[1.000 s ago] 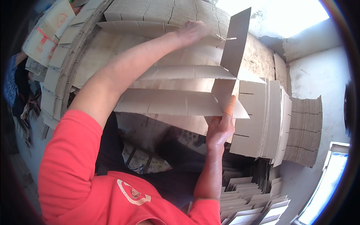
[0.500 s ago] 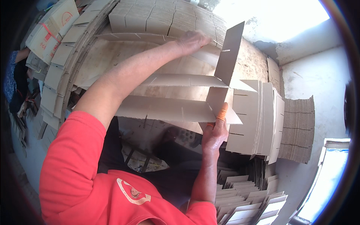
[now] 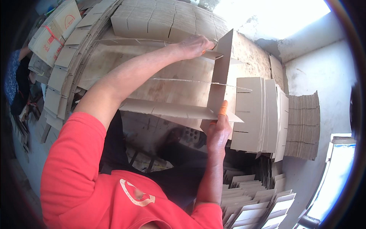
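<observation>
Your left hand (image 3: 194,45) sits at 12 o'clock in the head view, arm stretched up and out, fingers closed on the upper end of the upright cardboard divider strip (image 3: 219,72). Your right hand (image 3: 217,133) is at about 5 o'clock from centre, gripping that same strip's lower end; an orange cot shows on one fingertip (image 3: 222,108).

The strip's long axis runs roughly 12-to-6, tilted slightly. It crosses the long horizontal divider strips (image 3: 167,110), whose axes run 9-to-3. The nearest one meets the upright just above your right hand, so the right hand is the nearer one to that joint. A thinner strip (image 3: 190,81) crosses midway up, seen edge-on.

Whether the slots are fully seated cannot be told: the joints are partly hidden by the upright.

At 3 o'clock, slotted divider blanks (image 3: 253,110) stand stacked; more blanks (image 3: 251,194) fan out at 5 o'clock. Flat cardboard stacks (image 3: 167,19) lie at 12 o'clock.
</observation>
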Tool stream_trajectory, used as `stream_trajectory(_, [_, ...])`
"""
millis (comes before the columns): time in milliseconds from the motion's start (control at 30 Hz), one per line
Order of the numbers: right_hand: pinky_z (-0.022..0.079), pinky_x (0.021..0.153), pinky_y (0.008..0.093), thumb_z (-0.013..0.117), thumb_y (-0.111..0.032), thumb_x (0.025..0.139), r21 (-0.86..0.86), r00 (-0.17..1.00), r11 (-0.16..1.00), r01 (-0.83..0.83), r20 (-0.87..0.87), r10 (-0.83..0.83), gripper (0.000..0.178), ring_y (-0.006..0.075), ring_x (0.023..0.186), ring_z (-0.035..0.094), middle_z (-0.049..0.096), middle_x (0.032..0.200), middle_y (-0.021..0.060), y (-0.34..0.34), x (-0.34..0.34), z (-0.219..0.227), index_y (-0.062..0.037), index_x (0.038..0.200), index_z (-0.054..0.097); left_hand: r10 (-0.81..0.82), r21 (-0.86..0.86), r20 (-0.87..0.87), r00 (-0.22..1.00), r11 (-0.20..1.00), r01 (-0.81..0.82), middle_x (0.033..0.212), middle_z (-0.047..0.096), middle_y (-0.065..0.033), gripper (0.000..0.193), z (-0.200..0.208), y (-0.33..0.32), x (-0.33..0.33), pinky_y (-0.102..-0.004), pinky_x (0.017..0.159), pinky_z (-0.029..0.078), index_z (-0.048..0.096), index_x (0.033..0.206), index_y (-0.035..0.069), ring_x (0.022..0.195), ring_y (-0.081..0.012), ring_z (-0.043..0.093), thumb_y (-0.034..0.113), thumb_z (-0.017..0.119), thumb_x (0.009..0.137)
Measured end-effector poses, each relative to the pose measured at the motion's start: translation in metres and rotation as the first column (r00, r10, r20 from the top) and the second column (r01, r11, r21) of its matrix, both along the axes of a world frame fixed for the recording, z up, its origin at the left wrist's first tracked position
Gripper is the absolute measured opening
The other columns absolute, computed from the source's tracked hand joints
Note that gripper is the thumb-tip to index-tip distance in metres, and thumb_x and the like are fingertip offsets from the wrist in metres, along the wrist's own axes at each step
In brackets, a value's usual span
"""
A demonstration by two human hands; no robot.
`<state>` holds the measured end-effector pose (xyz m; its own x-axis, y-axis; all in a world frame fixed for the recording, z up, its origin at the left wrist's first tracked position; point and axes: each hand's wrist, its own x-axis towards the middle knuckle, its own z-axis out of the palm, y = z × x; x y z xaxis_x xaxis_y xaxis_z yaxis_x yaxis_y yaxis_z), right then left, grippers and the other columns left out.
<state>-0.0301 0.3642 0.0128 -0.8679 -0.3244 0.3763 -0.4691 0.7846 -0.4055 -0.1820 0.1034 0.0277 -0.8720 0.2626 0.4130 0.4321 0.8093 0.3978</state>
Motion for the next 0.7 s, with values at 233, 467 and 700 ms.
stream_trajectory(233, [0.051, 0.067, 0.0317, 0.053, 0.012, 0.078, 0.063, 0.977, 0.997, 0.044, 0.204, -0.056, 0.061, 0.0242, 0.070, 0.063, 0.063, 0.083, 0.0168, 0.007, 0.007, 0.018, -0.0023, 0.138, 0.045, -0.022, -0.114, 0.120, 0.993, 0.993, 0.036, 0.072, 0.059, -0.0208, 0.015, -0.002, 0.007, 0.017, -0.0447, 0.066, 0.048, 0.048, 0.072, -0.002, 0.075, -0.0378, 0.062, -0.003, 0.064, 0.073])
stream_trajectory(467, [0.049, 0.064, 0.0339, 0.050, 0.012, 0.078, 0.041, 0.985, 0.999, 0.002, 0.174, -0.009, 0.061, 0.0255, 0.068, 0.062, 0.062, 0.082, 0.0202, 0.014, 0.007, 0.017, -0.0046, 0.136, 0.047, 0.061, -0.168, 0.081, 0.995, 0.985, -0.047, 0.074, 0.064, -0.0193, 0.011, -0.025, 0.012, 0.013, -0.0435, 0.068, 0.052, 0.056, 0.078, -0.001, 0.078, -0.0366, 0.065, -0.002, 0.065, 0.070])
stream_trajectory(700, [0.049, 0.064, 0.0441, 0.052, 0.006, 0.074, 0.113, 0.976, 0.989, -0.093, 0.207, 0.068, 0.066, 0.0360, 0.071, 0.061, 0.061, 0.084, 0.0203, 0.021, -0.008, 0.003, -0.0016, 0.139, 0.041, 0.012, -0.141, 0.133, 0.991, 0.990, 0.007, 0.075, 0.063, -0.0209, 0.013, -0.031, 0.007, 0.016, -0.0436, 0.067, 0.050, 0.056, 0.078, -0.001, 0.078, -0.0374, 0.064, -0.001, 0.066, 0.070])
